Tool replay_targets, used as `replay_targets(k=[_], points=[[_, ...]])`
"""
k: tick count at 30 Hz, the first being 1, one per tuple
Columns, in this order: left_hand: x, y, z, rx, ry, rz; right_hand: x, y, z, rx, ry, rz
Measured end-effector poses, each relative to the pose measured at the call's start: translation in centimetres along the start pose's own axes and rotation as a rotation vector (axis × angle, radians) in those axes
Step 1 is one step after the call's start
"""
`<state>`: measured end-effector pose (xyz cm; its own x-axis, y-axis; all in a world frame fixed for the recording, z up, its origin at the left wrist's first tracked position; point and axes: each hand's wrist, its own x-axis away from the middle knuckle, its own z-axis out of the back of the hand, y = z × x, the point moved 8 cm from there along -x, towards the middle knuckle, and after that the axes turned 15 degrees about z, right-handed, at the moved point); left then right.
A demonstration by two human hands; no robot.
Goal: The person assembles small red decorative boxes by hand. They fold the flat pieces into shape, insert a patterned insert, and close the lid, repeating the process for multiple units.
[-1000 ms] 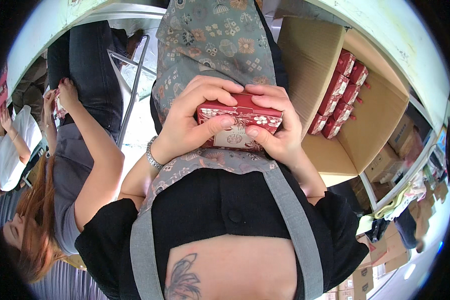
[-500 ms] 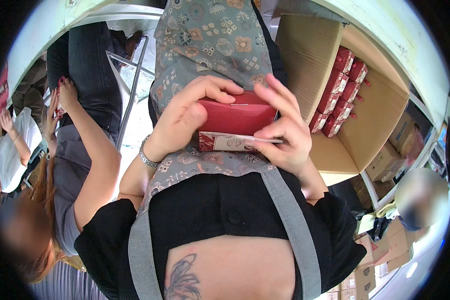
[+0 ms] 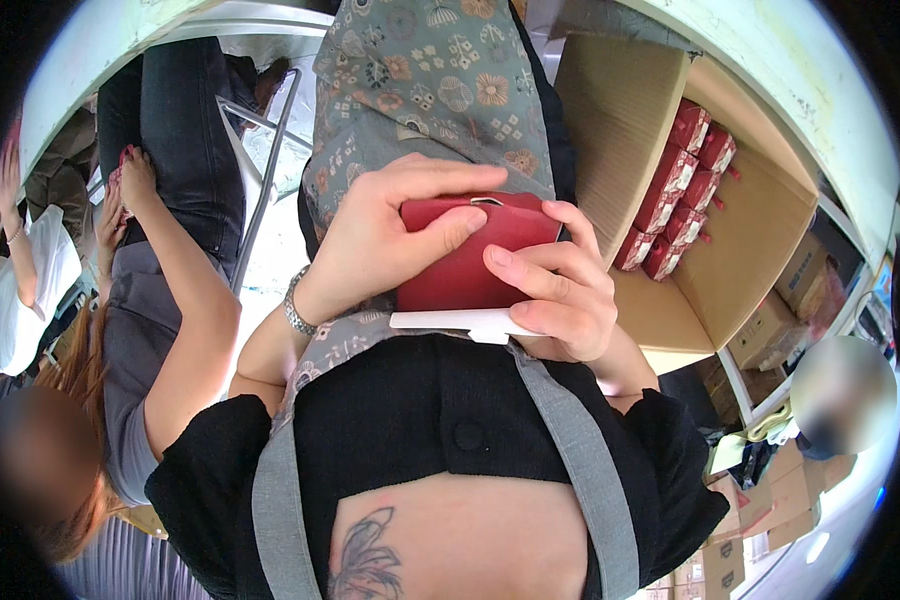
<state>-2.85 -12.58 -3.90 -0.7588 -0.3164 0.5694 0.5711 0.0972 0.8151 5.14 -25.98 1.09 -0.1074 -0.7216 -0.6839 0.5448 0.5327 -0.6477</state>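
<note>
A small red paper box (image 3: 448, 268) lies between my hands above my lap, in front of the patterned apron (image 3: 440, 90). At its far edge a small slot-like gap shows. My left hand (image 3: 385, 222) grips it from the left, thumb on the red face and fingers along the far edge. My right hand (image 3: 568, 290) closes round the right side, fingers bent over the face. A white flap or card edge (image 3: 435, 320) juts out along the near side, under my right fingers; whether it is joined to the box I cannot tell.
On the right stands an open cardboard carton (image 3: 610, 130) with several red patterned boxes (image 3: 667, 185) stacked inside. A metal chair or stool frame (image 3: 270, 170) is at the left. Beside it sits a person in dark trousers (image 3: 180, 150); another in a white top (image 3: 35, 290) is farther left.
The box has tipped, so its red face shows more and the patterned near panel is now a thin white edge. My left thumb has moved onto the red face; my right fingers have curled down.
</note>
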Motion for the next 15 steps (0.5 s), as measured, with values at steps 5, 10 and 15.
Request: replay_targets(k=[5, 10, 15], points=[[1.0, 1.2, -0.1, -0.054, 0.012, -0.179, 0.1, -0.1, 0.2, 0.031, 0.109, -0.077], [1.5, 1.9, -0.3, -0.092, 0.000, -0.265, 0.7, 0.8, 0.8, 0.119, 0.139, -0.229], [1.7, 1.8, -0.1, -0.125, 0.065, -0.293, 1.6, 2.6, 0.1, -0.030, 0.223, -0.482]])
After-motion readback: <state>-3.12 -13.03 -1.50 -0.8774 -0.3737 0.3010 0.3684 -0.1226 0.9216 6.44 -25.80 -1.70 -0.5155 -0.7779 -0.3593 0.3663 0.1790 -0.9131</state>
